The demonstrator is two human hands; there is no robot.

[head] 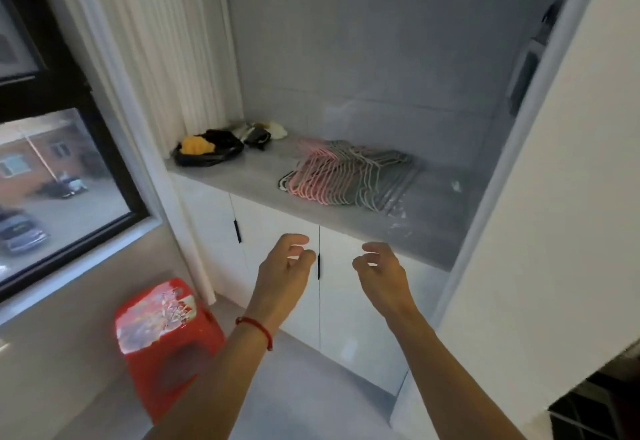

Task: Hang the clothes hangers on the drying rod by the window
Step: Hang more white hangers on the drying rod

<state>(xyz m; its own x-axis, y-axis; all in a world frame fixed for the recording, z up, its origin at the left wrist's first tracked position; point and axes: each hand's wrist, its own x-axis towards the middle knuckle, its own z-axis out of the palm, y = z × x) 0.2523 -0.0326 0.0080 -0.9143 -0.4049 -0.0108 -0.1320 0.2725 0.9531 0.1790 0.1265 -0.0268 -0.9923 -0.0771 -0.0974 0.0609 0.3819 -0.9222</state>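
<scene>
A stack of pink, white and grey-green clothes hangers (346, 176) lies flat on the grey countertop (263, 179) inside a wall niche. My left hand (287, 263), with a red string on its wrist, and my right hand (379, 266) hover side by side in front of the white cabinet doors, below the counter's front edge. Both hands have loosely curled fingers and hold nothing. They are a short way from the hangers, not touching them. No drying rod is in view.
A red plastic stool (162, 321) stands on the floor at lower left. A black bag with yellow and dark items (204, 150) sits at the counter's left end. A window (62, 176) and a white curtain (145, 41) are on the left. Clear plastic wrap (398, 211) lies by the hangers.
</scene>
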